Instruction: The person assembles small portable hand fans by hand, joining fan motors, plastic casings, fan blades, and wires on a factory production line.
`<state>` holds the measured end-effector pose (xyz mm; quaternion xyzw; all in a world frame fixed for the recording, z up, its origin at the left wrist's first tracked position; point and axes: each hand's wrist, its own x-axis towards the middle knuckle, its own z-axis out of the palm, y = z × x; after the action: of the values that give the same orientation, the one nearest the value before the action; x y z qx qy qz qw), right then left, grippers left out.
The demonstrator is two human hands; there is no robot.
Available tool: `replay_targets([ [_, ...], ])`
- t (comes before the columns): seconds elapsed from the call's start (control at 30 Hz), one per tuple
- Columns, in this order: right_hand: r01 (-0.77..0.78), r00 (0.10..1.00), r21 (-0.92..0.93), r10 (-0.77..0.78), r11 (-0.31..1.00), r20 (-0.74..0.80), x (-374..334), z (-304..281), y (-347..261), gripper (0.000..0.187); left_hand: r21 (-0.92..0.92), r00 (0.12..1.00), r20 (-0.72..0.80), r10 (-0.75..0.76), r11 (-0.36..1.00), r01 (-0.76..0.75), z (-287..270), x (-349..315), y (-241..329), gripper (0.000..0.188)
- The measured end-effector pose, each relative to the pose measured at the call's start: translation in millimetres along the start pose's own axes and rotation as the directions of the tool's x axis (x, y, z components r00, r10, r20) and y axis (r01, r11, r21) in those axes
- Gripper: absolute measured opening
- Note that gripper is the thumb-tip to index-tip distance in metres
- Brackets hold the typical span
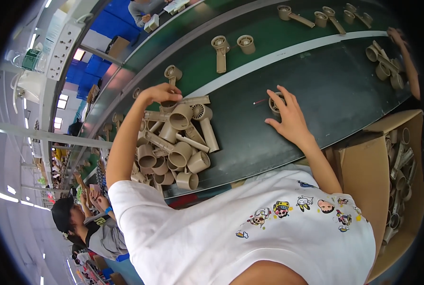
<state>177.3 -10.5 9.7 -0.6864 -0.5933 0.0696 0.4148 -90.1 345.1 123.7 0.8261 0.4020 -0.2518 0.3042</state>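
Note:
My left hand [160, 93] reaches to the far edge of a heap of tan plastic fan housings [180, 116]. Its fingers curl over a tan fan housing [168, 105] there; the thumb is mostly hidden. Round cups and long handles lie jumbled in the heap, one with a slatted round grille [201, 112]. My right hand [290, 116] hovers with fingers spread over a small round tan part [274, 105] on the dark table. A thin red wire [260, 101] with a pale tip sticks out to the left of that part.
Beyond a pale divider strip [269, 57], a green belt [193, 57] carries several fan housings. A co-worker's arm [407, 61] reaches in at right beside more housings [385, 64]. An open cardboard box [364, 166] of tan parts stands at my right. Another person [86, 223] sits at left.

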Motion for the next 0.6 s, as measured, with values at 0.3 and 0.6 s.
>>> replay_targets([
  [0.3, -0.013, 0.997, -0.050, 0.009, 0.999, -0.078, 13, 6, 6, 0.059, 0.513, 0.981, 0.188, 0.048, 0.847, -0.140, 27, 43, 68, 0.067],
  [0.6, 0.041, 0.996, -0.002, -0.041, 0.999, -0.080, 7, 1, 10, 0.063, 0.277, 0.829, -0.288, 0.478, 0.871, -0.406, -29, -22, 96, 0.039],
])
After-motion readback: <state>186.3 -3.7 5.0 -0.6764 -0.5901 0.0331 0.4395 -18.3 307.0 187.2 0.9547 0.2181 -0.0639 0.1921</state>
